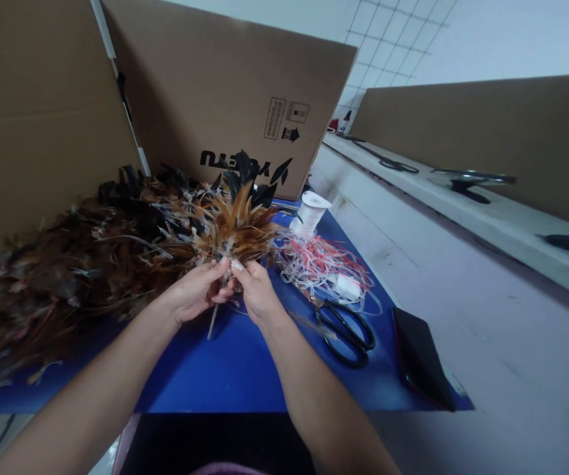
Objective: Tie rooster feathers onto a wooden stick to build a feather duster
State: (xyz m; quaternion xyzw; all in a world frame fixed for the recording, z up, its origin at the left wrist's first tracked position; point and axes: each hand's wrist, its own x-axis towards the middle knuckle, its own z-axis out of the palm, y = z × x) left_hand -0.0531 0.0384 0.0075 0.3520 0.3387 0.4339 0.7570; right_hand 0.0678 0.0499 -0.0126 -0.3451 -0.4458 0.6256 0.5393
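Observation:
Both hands meet over the blue table at the base of a bunch of brown and black feathers [244,227], which fans out upward away from me. My left hand [202,290] pinches the bunch's base with thumb and fingers. Close against it, my right hand [256,287] presses its thumb and fingers on the same base. A thin pale stick [212,322] pokes out below the hands. To the left lies a big heap of loose brown and black feathers [81,270]. My fingers hide the exact point where the feathers meet the stick.
Right of the hands lie black-handled scissors [346,333], a tangle of red and white strings [324,264], a white spool [312,210] and a black phone-like flat case [421,356]. Cardboard panels [225,79] stand behind the blue table [215,376]. A white ledge [432,191] runs along the right.

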